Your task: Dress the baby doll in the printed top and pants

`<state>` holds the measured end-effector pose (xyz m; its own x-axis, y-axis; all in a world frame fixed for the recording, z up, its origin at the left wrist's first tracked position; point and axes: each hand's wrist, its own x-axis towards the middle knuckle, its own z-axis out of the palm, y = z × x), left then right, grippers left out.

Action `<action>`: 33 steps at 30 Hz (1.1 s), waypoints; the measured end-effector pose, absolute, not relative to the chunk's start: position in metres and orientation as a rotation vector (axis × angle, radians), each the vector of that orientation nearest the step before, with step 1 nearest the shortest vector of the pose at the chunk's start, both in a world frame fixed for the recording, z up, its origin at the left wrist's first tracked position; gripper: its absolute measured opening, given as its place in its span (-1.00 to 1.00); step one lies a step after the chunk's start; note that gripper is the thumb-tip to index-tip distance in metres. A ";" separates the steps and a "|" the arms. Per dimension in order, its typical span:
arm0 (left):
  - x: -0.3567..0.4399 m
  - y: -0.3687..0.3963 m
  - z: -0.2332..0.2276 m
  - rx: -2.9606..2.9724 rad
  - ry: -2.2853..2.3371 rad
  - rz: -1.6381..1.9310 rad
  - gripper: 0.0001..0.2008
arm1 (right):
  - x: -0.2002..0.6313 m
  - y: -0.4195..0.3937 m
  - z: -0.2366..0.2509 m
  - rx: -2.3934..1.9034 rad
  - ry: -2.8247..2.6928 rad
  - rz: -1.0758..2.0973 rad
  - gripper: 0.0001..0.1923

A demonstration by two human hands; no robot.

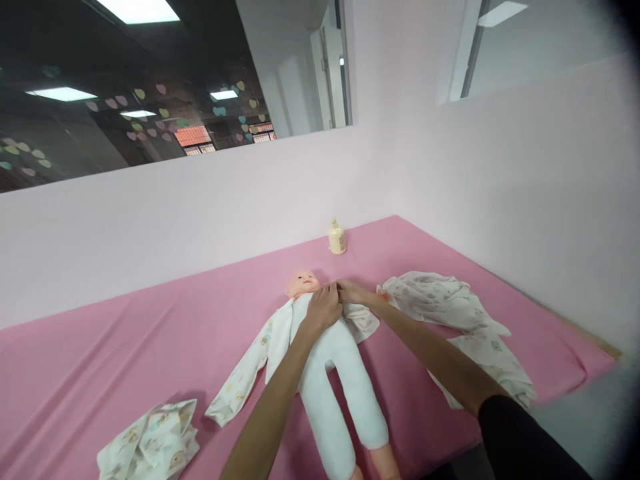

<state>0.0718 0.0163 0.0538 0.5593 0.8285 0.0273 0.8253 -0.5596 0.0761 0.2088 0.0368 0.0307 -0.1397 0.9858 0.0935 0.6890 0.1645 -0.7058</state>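
Note:
A baby doll [330, 373] with a white cloth body lies on its back on the pink table cover [125, 347], head toward the wall. An open printed baby shirt [250, 363] is spread under it. My left hand [323, 308] rests on the doll's chest near the neck, fingers pinched on the shirt's edge. My right hand [353, 292] grips the shirt at the doll's right-side shoulder. Both hands meet just below the doll's chin.
A loose printed garment [465, 320] lies to the right of the doll. A folded printed cloth [150, 443] sits at the near left. A small cream bottle [337, 237] stands by the wall. The table's right edge drops off near the corner.

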 end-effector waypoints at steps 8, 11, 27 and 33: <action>0.099 0.045 0.039 2.773 1.282 -0.139 -0.62 | 0.261 -0.058 0.000 -1.854 -1.757 0.322 -0.70; 0.099 0.050 0.040 2.764 1.306 -0.123 -0.66 | 0.251 -0.076 -0.018 -1.883 -1.896 0.348 -0.74; 0.044 0.043 0.068 2.794 1.318 0.093 -0.68 | 0.284 -0.046 -0.021 -1.971 -1.944 0.405 -0.82; 0.043 0.041 0.069 2.690 1.355 0.084 -0.62 | 0.335 -0.063 -0.016 -2.177 -1.750 0.302 -0.81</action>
